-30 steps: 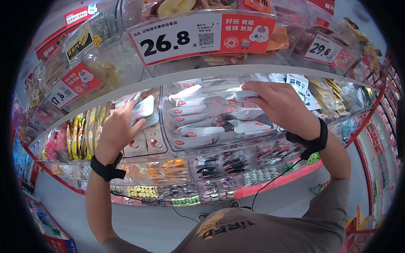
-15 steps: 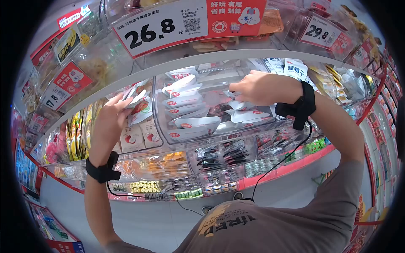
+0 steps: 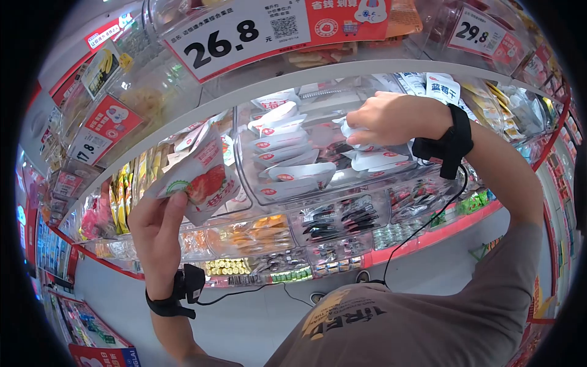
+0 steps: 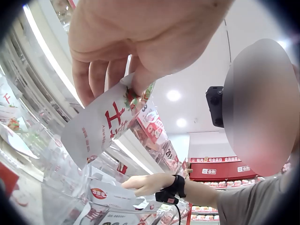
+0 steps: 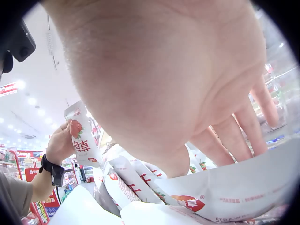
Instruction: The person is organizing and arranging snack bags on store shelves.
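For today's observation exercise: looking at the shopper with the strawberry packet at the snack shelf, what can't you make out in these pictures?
- Right hand fingertips: head view, hidden behind the hand in the clear bin.
- What the right hand grips: right wrist view, palm fills the frame.
- Strawberry packet small print: head view, too small; left wrist view, blurred.
- Left hand thumb: head view, behind the packet.
- Top shelf goods: head view, cut off by the edge.

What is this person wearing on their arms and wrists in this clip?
Both forearms are bare. Each wrist carries a black strap with a small black camera unit: left wrist strap, right wrist strap. A thin black cable runs from each strap toward the body. The short sleeves belong to a grey T-shirt with yellow and black print.
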A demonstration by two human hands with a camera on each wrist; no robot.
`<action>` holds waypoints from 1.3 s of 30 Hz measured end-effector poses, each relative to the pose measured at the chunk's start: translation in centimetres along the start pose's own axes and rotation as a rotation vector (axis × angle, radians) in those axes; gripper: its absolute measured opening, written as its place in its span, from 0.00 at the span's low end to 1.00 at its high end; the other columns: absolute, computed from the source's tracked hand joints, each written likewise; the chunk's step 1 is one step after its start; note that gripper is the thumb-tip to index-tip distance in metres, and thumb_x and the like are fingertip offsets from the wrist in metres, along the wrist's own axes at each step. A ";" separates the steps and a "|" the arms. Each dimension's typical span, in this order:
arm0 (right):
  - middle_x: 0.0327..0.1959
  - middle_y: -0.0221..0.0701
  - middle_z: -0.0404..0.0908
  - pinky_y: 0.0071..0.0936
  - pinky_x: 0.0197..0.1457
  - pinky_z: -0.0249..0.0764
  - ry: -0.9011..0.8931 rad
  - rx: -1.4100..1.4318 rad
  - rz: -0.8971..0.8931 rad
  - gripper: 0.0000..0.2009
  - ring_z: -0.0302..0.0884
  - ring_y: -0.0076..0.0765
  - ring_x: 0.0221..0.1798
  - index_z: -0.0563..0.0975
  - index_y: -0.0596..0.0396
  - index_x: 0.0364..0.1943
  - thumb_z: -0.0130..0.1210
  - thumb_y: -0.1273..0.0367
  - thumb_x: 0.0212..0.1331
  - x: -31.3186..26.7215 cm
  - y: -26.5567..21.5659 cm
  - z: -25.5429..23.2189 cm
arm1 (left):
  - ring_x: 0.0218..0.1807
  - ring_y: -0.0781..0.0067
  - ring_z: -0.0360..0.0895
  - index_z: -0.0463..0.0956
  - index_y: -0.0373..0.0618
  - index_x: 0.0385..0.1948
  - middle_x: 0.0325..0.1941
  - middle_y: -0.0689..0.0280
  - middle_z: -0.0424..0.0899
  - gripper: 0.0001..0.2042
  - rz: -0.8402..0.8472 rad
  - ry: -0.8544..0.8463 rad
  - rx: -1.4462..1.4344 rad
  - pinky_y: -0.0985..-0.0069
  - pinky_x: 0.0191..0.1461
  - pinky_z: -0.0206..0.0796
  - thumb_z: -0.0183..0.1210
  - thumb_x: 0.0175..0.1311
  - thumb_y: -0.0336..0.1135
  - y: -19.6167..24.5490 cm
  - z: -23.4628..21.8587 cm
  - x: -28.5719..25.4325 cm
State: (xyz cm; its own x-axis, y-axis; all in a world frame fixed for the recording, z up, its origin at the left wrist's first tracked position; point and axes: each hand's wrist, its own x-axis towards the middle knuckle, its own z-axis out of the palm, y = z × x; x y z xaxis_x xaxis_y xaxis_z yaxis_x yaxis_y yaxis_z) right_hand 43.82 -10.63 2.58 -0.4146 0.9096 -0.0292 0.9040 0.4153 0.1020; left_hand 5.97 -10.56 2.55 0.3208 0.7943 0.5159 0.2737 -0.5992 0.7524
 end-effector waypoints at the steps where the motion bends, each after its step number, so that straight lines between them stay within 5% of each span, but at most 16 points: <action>1: 0.31 0.40 0.80 0.37 0.48 0.67 0.033 -0.001 -0.003 0.19 0.76 0.49 0.40 0.76 0.57 0.36 0.46 0.54 0.65 -0.2 -0.1 0.1 | 0.42 0.80 0.74 0.76 0.31 0.47 0.41 0.64 0.81 0.13 0.003 -0.001 -0.007 0.80 0.47 0.65 0.56 0.66 0.31 0.3 0.2 0.2; 6: 0.31 0.39 0.80 0.39 0.45 0.70 0.347 0.032 -0.006 0.15 0.78 0.46 0.39 0.76 0.57 0.40 0.52 0.59 0.62 -0.7 -1.8 -1.6 | 0.46 0.74 0.75 0.75 0.31 0.49 0.46 0.60 0.81 0.13 0.146 0.051 0.008 0.76 0.52 0.65 0.55 0.65 0.27 1.9 1.1 0.6; 9: 0.30 0.38 0.79 0.38 0.32 0.72 1.015 0.114 -0.221 0.12 0.78 0.47 0.34 0.74 0.55 0.37 0.60 0.65 0.53 -1.3 -5.9 -2.9 | 0.46 0.67 0.77 0.75 0.31 0.49 0.46 0.55 0.81 0.15 0.324 -0.043 0.104 0.73 0.53 0.65 0.55 0.58 0.22 3.5 2.1 1.1; 12: 0.42 0.41 0.80 0.34 0.38 0.73 1.233 0.025 -0.435 0.21 0.79 0.45 0.40 0.74 0.61 0.48 0.64 0.73 0.48 -1.4 -9.2 -4.5 | 0.44 0.58 0.78 0.76 0.31 0.48 0.44 0.50 0.81 0.18 0.626 -0.147 0.305 0.71 0.52 0.67 0.55 0.51 0.18 4.4 3.2 2.6; 16: 0.43 0.43 0.80 0.32 0.40 0.74 1.002 0.028 -0.493 0.24 0.79 0.44 0.41 0.73 0.64 0.49 0.65 0.78 0.43 -2.7 -10.0 -5.8 | 0.53 0.59 0.76 0.74 0.29 0.48 0.50 0.52 0.80 0.16 0.685 -0.286 0.333 0.66 0.60 0.62 0.55 0.58 0.21 6.2 4.3 2.4; 19: 0.41 0.41 0.80 0.31 0.40 0.74 0.986 0.275 -0.454 0.19 0.79 0.39 0.40 0.74 0.63 0.44 0.65 0.80 0.45 -4.0 -8.7 -5.6 | 0.54 0.58 0.75 0.74 0.29 0.50 0.50 0.52 0.79 0.19 0.531 -0.098 -0.049 0.65 0.62 0.61 0.63 0.55 0.25 5.9 5.9 2.0; 22: 0.40 0.37 0.80 0.29 0.40 0.72 1.124 0.611 -0.450 0.15 0.78 0.31 0.39 0.75 0.61 0.40 0.66 0.77 0.47 -3.3 -7.1 -4.3 | 0.48 0.65 0.78 0.76 0.31 0.47 0.45 0.55 0.82 0.20 0.491 -0.059 -0.188 0.69 0.56 0.65 0.66 0.51 0.25 4.4 6.0 2.6; 24: 0.40 0.35 0.80 0.28 0.42 0.72 1.017 0.642 -0.339 0.16 0.78 0.28 0.41 0.76 0.61 0.40 0.68 0.74 0.46 -3.8 -6.6 -4.1 | 0.39 0.68 0.82 0.79 0.34 0.43 0.39 0.58 0.85 0.17 0.507 -0.116 -0.046 0.74 0.44 0.70 0.67 0.49 0.24 3.3 5.1 3.0; 27: 0.41 0.32 0.81 0.25 0.46 0.71 0.703 0.500 -0.101 0.23 0.78 0.27 0.45 0.76 0.60 0.43 0.71 0.70 0.40 -4.8 -6.4 -4.3 | 0.35 0.74 0.80 0.79 0.34 0.40 0.36 0.60 0.84 0.13 0.531 -0.170 0.173 0.77 0.39 0.70 0.64 0.50 0.20 5.3 5.4 3.0; 32: 0.34 0.32 0.81 0.29 0.40 0.72 0.875 0.145 -0.209 0.25 0.77 0.34 0.36 0.78 0.59 0.42 0.69 0.75 0.31 -5.4 -8.2 -5.7 | 0.29 0.66 0.77 0.80 0.35 0.33 0.30 0.59 0.80 0.12 0.844 -0.072 0.499 0.75 0.28 0.66 0.65 0.44 0.20 6.6 8.0 3.9; 35: 0.27 0.33 0.79 0.31 0.34 0.70 0.829 -0.050 -0.194 0.20 0.76 0.37 0.32 0.78 0.59 0.37 0.67 0.77 0.31 -4.5 -9.2 -5.5 | 0.28 0.61 0.75 0.79 0.36 0.32 0.29 0.60 0.79 0.11 0.988 -0.033 0.539 0.71 0.29 0.65 0.65 0.43 0.20 6.6 9.6 4.7; 39: 0.23 0.32 0.77 0.32 0.28 0.69 0.771 -0.109 -0.277 0.14 0.76 0.37 0.28 0.75 0.58 0.31 0.63 0.77 0.34 -3.1 -7.8 -5.2 | 0.29 0.63 0.76 0.78 0.36 0.32 0.29 0.59 0.79 0.08 0.821 -0.063 0.498 0.70 0.31 0.66 0.61 0.49 0.24 5.1 8.0 4.4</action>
State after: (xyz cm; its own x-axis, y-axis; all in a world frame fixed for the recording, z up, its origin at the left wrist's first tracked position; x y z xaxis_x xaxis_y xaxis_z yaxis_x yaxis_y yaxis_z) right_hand 37.45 -16.75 7.07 -0.6124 0.4918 0.6190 0.7597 0.5829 0.2884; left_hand 16.00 -10.92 5.36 0.6278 0.1097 0.7706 0.2909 -0.9513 -0.1016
